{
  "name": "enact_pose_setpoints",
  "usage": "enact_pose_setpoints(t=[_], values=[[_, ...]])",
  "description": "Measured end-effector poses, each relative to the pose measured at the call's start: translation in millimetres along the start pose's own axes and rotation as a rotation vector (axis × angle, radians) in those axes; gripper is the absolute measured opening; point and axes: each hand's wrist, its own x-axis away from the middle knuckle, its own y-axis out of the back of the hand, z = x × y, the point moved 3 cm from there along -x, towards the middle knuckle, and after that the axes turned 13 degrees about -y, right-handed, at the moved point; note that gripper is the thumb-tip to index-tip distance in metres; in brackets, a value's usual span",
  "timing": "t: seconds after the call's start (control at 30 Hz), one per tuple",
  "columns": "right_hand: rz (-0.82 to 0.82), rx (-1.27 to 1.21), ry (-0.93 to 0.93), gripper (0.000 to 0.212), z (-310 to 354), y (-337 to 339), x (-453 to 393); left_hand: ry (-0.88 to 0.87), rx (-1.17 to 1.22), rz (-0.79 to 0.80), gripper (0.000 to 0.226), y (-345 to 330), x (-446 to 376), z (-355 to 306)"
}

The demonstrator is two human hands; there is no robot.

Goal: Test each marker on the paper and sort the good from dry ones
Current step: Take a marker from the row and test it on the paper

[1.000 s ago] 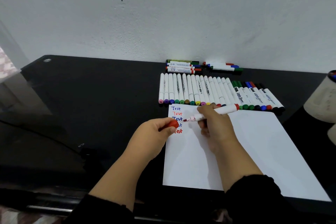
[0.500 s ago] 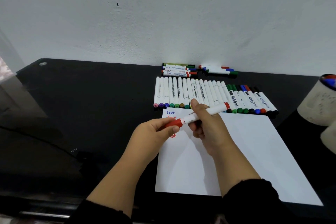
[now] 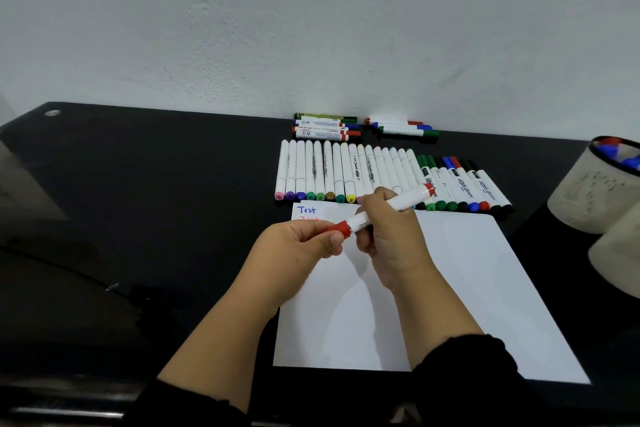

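Note:
A white marker with red ends (image 3: pixel 401 203) is held above the white paper (image 3: pixel 467 288). My right hand (image 3: pixel 391 239) grips its barrel. My left hand (image 3: pixel 298 246) pinches the red cap (image 3: pixel 341 229), which sits on the marker's tip. The word "Test" in blue shows at the paper's top left corner, and my hands hide the lines below it. A long row of markers (image 3: pixel 346 173) lies side by side just beyond the paper. Two small piles of markers (image 3: pixel 327 128) (image 3: pixel 403 126) lie against the wall.
The black table (image 3: pixel 156 201) runs to a white wall. At the right edge stand a pale cup holding red and blue markers (image 3: pixel 595 184) and another pale object (image 3: pixel 620 250) in front of it. A thin cable (image 3: pixel 69 270) crosses the table's left side.
The red cap, held apart in my left hand a second ago, has been pushed onto the marker's tip. Both hands rose slightly off the paper.

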Motion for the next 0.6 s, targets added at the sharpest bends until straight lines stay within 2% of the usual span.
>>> enact_pose_setpoints(t=[0.17,0.27,0.37,0.5,0.6], values=[[-0.04,-0.002,-0.03,0.009,-0.2,-0.2,1.7,-0.002,-0.027,-0.031,0.022,-5.4,0.0,0.0],[-0.048,0.0,-0.042,0.013,-0.2,0.7,2.6,0.019,-0.043,-0.031,0.008,-7.5,-1.1,0.8],[-0.05,0.024,-0.038,0.02,1.4,1.6,3.7,0.026,-0.038,-0.011,0.013,-8.5,-0.4,1.2],[-0.059,0.031,-0.039,0.025,4.8,2.3,6.6,0.044,-0.002,0.01,0.009,-9.4,1.5,-2.7],[-0.059,0.035,-0.059,0.022,7.3,1.5,8.9,0.03,-0.019,-0.006,0.02,-8.7,-0.6,-4.8]])
